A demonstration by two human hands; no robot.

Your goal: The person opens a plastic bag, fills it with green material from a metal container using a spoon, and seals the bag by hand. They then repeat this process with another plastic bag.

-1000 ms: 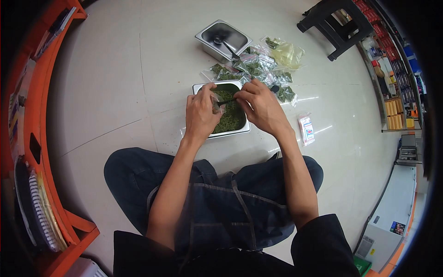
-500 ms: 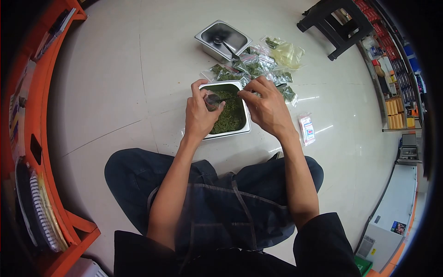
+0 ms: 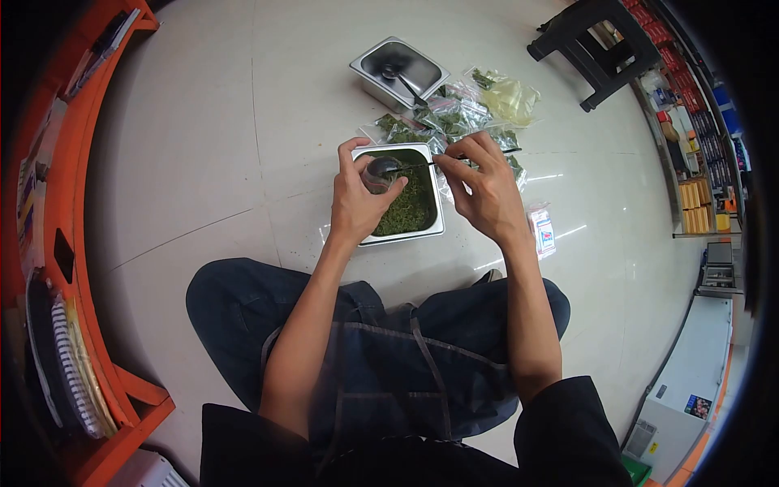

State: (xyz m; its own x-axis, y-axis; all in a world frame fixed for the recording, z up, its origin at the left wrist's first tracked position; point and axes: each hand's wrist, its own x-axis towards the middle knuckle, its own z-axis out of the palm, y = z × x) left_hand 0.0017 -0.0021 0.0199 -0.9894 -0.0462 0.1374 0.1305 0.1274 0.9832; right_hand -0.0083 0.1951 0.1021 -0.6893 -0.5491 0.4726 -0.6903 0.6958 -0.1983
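Observation:
My left hand (image 3: 355, 203) is wrapped round a small clear plastic bag (image 3: 374, 185), with the thumb and fingers holding its mouth apart. A dark spoon (image 3: 385, 167) has its bowl at the mouth of that bag. Its thin handle runs right, into the pinched fingers of my right hand (image 3: 487, 193). Both hands work over a steel pan (image 3: 439, 221) of chopped green leaves (image 3: 406, 213), which stands on the floor before my crossed legs.
Behind the pan lie several filled zip bags (image 3: 451, 118) and a yellowish plastic bag (image 3: 513, 102). A second steel pan (image 3: 375, 84) holds a dark-handled spoon (image 3: 410, 88). To the right lies a packet (image 3: 542, 230); a black stool (image 3: 596, 50) stands farther back. Orange shelving (image 3: 96, 105) rises at left.
My right hand has shifted slightly right and its fingers have opened up a little. The spoon's bowl now faces more into view at the bag's mouth. The camera view has shifted slightly.

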